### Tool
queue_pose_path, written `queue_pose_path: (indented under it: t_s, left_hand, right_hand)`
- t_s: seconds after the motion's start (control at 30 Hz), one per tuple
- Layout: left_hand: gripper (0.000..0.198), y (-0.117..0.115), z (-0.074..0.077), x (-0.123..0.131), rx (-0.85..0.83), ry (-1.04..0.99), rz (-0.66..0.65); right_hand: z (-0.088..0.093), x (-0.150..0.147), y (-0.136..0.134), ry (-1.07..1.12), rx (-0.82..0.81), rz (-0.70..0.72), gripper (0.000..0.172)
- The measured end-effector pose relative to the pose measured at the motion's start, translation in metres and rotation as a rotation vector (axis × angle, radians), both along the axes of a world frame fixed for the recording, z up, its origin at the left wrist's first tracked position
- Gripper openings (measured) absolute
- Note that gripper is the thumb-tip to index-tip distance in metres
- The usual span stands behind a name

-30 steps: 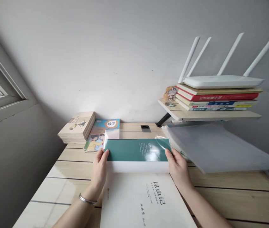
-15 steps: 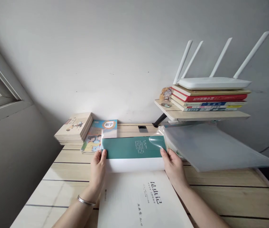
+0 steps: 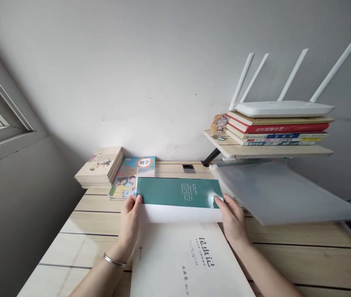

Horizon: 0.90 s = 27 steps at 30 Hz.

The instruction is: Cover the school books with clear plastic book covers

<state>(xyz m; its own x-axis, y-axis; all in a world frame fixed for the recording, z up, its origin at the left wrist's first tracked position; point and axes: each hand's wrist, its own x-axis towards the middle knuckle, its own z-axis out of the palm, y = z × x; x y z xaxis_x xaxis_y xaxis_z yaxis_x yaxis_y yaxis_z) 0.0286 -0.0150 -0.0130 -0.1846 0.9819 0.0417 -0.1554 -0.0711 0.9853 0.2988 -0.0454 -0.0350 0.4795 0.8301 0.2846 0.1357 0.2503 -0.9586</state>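
An open book (image 3: 169, 255) lies near the table's front edge, its title page showing black Chinese characters and handwriting. Beyond that page, the book's cover flap (image 3: 169, 193) stands raised, dark green with small white print and a white strip below it. My left hand (image 3: 130, 214) pinches the flap's left end, thumb on top. At the opposite end my right hand (image 3: 233, 216) is closed on the flap, its thumb pressing the glossy surface. Light glints near the right thumb, as on clear film; where the film's edges run is hard to make out.
Clear plastic sheets (image 3: 286, 192) lie to the right, under a small raised shelf (image 3: 274, 152). A white router (image 3: 283, 108) rests there on stacked books (image 3: 286, 128). Back left are a beige book stack (image 3: 99, 167) and a blue textbook (image 3: 132, 175). A socket (image 3: 189, 168) sits behind.
Clear film that stuck up beyond the green flap's far edge no longer shows there. The bulge of film by my right thumb now looks flatter. The whole view has shifted slightly.
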Motion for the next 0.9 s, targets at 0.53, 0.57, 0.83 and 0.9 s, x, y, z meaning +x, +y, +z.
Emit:
queue_pose_path:
  t_s: [0.53,0.57,0.83,0.9]
  left_hand:
    - [0.041,-0.0032,-0.0032,0.0021,0.075,0.031,0.023]
    - [0.042,-0.0035,-0.0025,0.0027,0.078,0.038,0.033]
    - [0.043,-0.0070,0.0012,0.0046,0.088,0.017,0.047]
    - [0.040,-0.0080,0.0018,0.0050,0.090,0.002,0.036]
  right_hand:
    - [0.0043,-0.0021,-0.0011,-0.074,-0.024,0.005,0.035]
    - [0.0045,-0.0021,-0.0014,-0.049,-0.020,0.027,0.034]
    - [0.0012,-0.0027,0.0024,-0.121,-0.041,-0.050,0.044]
    - [0.0019,-0.0031,0.0025,-0.154,-0.028,-0.076,0.045]
